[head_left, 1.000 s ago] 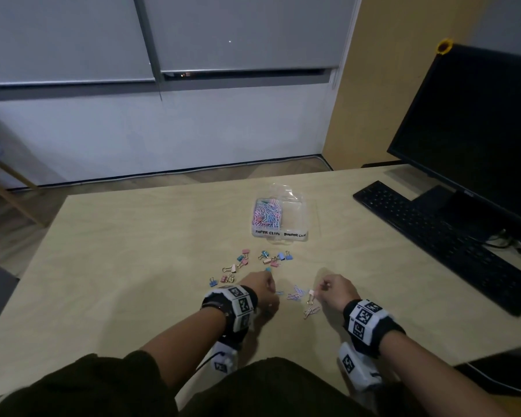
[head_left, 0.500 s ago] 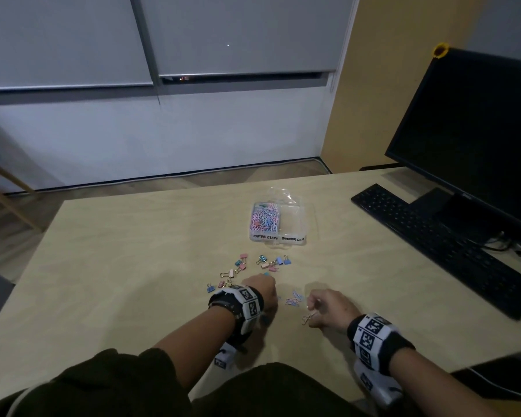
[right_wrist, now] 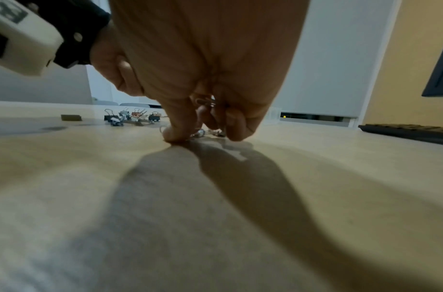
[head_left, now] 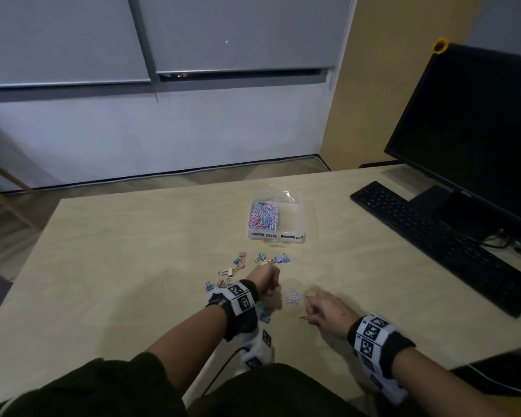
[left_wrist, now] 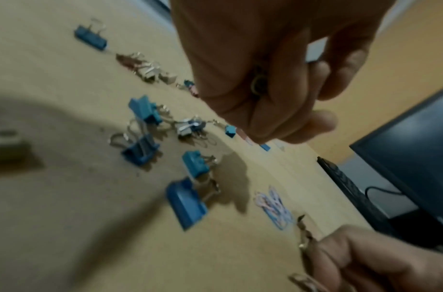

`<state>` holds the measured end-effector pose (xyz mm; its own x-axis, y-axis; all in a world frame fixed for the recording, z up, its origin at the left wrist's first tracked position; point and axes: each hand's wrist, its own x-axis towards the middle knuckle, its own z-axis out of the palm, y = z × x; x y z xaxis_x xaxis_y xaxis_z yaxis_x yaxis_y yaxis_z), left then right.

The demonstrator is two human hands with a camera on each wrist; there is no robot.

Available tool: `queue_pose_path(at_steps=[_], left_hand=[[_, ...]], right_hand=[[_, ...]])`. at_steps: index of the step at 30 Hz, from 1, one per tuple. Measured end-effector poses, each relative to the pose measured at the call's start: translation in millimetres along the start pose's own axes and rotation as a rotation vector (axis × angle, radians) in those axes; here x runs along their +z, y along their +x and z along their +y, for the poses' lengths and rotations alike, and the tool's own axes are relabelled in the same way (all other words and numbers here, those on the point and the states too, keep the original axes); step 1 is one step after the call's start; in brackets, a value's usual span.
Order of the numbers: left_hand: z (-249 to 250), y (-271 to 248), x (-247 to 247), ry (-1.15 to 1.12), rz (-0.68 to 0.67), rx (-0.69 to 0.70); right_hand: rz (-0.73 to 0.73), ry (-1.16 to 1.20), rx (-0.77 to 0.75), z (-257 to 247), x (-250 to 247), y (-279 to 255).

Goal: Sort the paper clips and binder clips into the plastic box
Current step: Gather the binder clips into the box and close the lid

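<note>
Small light stiff metal binder clips are scattered mid-desk before the clear plastic box; some are gripped by their wire handles in the curled left hand and right hand.

Pale wooden table with plastic box, scattered binder clips, loose paper clips, keyboard.
</note>
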<state>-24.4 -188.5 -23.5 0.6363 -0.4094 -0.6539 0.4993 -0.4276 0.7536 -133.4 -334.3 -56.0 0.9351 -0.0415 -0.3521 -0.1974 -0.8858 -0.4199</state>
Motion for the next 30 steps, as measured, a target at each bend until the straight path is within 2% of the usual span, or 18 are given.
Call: queue_pose_path(at_steps=[3,6,10,14,16,18,21,25,30], left_hand=[[-2,0,2,-0.085,-0.054,-0.003],[-1,2,5,-0.036,-0.005,0.042],[-5,9,13,0.140,-0.010,0.186],[-11,19,23,0.256,-0.032,0.213],[-12,18,26,0.369,-0.077,0.214],[-13,20,28,0.635,-0.086,0.240],[-13,21,30,1.065,0.016,0.311],[-13,22,32,1.221,0.030,0.375],[-14,20,31,1.376,0.031,0.293]], right_hand=[[0.002,0.022,-0.030,4,4,0],[0.006,0.097,-0.010,4,5,0],[0.059,0.353,0.127,10,2,1],[0.085,0.685,0.239,10,-9,0],[0.057,0.831,0.304,9,-14,-2],[0.032,1.034,0.326,11,-14,-3],[-0.013,1.281,0.325,16,-13,-2],[-0.031,1.404,0.294,16,-18,1],[-0.082,1.615,0.324,8,-21,3]])
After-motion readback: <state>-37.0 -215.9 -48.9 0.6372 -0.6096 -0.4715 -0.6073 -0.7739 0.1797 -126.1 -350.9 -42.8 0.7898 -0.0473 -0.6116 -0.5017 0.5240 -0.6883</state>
